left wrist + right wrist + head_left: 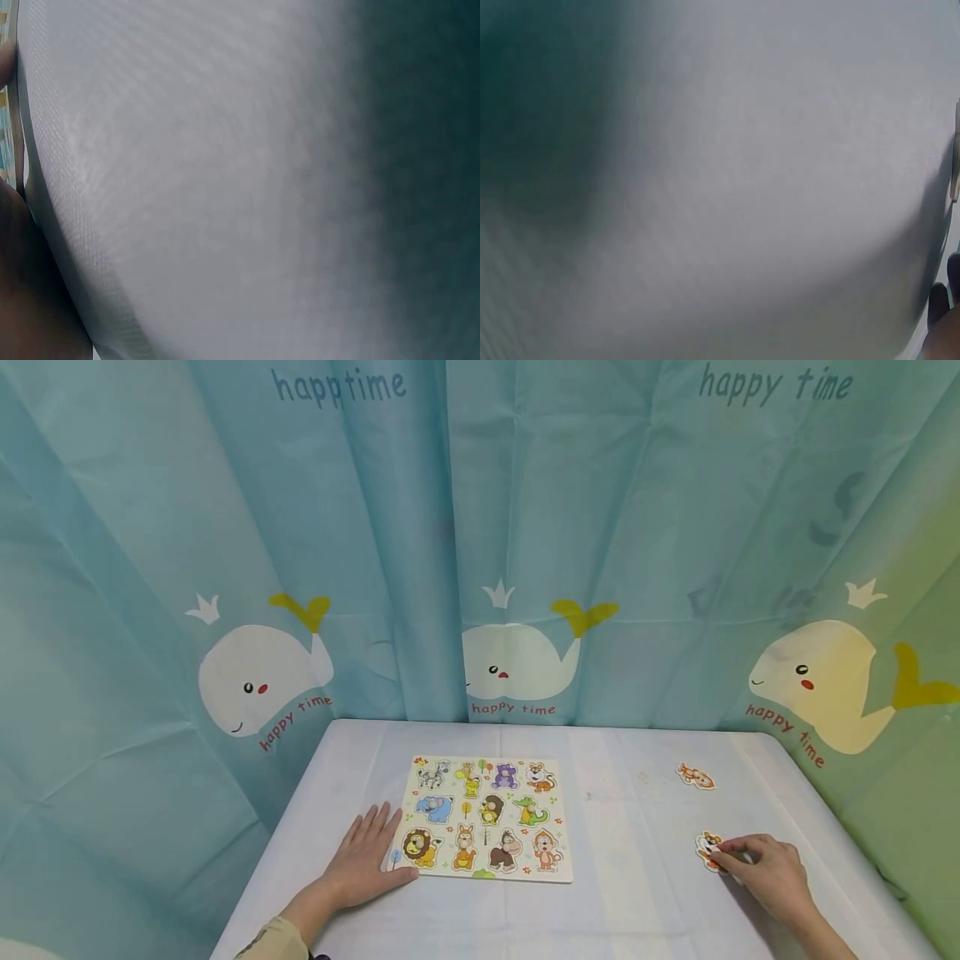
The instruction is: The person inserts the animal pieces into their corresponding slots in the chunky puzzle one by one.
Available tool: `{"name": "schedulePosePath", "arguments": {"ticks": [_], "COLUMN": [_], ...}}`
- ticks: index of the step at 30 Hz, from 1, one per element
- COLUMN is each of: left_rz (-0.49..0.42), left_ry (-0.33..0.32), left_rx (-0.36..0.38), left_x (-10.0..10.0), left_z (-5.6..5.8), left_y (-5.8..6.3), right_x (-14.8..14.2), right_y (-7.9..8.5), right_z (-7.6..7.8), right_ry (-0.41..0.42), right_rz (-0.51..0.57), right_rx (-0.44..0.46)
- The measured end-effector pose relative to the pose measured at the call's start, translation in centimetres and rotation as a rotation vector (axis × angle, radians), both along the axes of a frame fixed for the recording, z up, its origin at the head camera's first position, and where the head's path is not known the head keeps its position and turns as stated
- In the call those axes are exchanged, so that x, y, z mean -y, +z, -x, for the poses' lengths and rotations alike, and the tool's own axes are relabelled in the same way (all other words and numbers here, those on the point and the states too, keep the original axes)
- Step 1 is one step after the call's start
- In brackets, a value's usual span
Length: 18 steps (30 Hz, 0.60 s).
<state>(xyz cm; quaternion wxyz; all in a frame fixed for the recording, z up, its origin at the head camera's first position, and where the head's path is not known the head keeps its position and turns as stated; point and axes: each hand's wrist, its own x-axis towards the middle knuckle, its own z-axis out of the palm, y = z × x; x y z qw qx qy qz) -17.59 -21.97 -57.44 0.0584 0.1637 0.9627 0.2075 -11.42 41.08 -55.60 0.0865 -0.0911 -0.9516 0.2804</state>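
Note:
A pale wooden animal puzzle board (517, 870) lies on the table, its pictures including a zebra, an elephant, a lion and a crocodile. My left hand (363, 860) rests flat with fingers spread at the board's left edge, thumb over its lower left corner. Over on the right, my right hand (765, 868) pinches an orange-and-white animal puzzle piece (707, 845) between thumb and forefinger. Part of that piece is covered by the fingertips. In the right wrist view, only dark fingertips (939, 301) show at the lower right edge.
Another orange animal puzzle piece (696, 777) lies farther back on the right. A white cloth (622, 893) covers the table. Behind and around it hangs a blue curtain (405, 527) printed with whales, reaching down to the table's back edge.

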Motion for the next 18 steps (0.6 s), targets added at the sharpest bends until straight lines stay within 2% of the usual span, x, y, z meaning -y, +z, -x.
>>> {"name": "schedulePosePath", "arguments": {"ticks": [5,11,18], "left_rz": [-0.003,0.008,-0.002], "left_ry": [0.002,0.002,-0.007], "left_rx": [0.013,0.042,0.045], "left_x": [-0.1,-0.3,-0.4], "left_z": [0.0,-0.2,-0.4], "left_y": [0.2,1.1,1.8], "right_x": [0.4,1.1,3.2], "right_y": [0.1,0.5,1.6], "right_z": [0.0,0.4,1.7], "right_ry": [-0.003,0.005,0.035], "right_rz": [-0.030,-0.057,-0.003], "right_rx": [-0.026,-0.046,-0.083]}}
